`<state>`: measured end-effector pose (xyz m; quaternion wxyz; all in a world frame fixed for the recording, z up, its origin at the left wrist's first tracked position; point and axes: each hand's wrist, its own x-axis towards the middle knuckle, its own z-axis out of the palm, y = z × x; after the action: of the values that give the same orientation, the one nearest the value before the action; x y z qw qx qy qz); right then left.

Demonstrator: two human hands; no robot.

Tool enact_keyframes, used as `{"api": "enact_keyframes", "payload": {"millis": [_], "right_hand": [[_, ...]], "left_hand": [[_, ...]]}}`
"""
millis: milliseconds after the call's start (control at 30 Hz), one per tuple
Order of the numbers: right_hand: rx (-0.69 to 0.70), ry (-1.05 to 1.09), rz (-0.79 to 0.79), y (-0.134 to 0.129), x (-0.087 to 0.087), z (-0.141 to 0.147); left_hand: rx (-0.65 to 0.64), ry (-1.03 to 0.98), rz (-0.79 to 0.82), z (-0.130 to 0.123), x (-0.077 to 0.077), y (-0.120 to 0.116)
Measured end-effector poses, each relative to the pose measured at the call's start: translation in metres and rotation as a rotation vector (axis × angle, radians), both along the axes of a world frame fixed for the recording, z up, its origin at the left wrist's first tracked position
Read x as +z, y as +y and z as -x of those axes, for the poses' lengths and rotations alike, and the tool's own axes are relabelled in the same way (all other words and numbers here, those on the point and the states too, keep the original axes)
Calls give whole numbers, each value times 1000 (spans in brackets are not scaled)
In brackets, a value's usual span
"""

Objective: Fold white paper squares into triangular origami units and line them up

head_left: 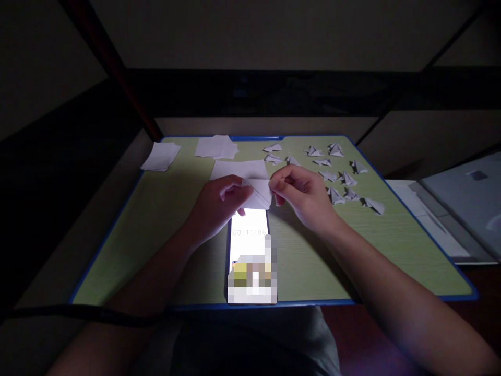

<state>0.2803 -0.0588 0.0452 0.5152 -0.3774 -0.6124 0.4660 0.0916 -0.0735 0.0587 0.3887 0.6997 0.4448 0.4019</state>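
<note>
Above the top end of a lit phone (250, 245), my two hands hold a small folded sheet of paper (259, 194) between them. My left hand (219, 201) pinches its left side, thumb on top of a slanting crease. At the paper's right edge, the thumb and forefinger of my right hand (301, 193) close on the corner; the other fingers curl in. Just behind lies a flat white sheet (239, 169), partly covered by the held paper. The phone shows a running-clock style number, and its lower part is blurred.
A green table (156, 250) with a blue rim bears everything. Paper stacks lie at the back left (161, 156) and back middle (216, 147). Several small folded paper pieces (347, 178) spread over the right side. A dark cable (86, 312) crosses the front left; an open box (462, 209) stands at right.
</note>
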Motion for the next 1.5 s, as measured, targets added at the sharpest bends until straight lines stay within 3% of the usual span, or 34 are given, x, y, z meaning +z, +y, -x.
{"api": "enact_keyframes", "payload": {"millis": [400,900,1033,1233,1500], "right_hand": [[44,-13,-2,1,0,0],[19,7,-19,1,2,0],[33,14,-9,0,2,0],[164,88,65,0,3,-2],[307,169,193,-1,2,-4]], "left_hand": [[65,-33,-22,0,-6,1],[-33,-15,-26,1,-6,-2],[29,34,-18,0,-5,-2],[59,-37,35,0,-6,0],[-17,-116,86,5,-13,1]]}}
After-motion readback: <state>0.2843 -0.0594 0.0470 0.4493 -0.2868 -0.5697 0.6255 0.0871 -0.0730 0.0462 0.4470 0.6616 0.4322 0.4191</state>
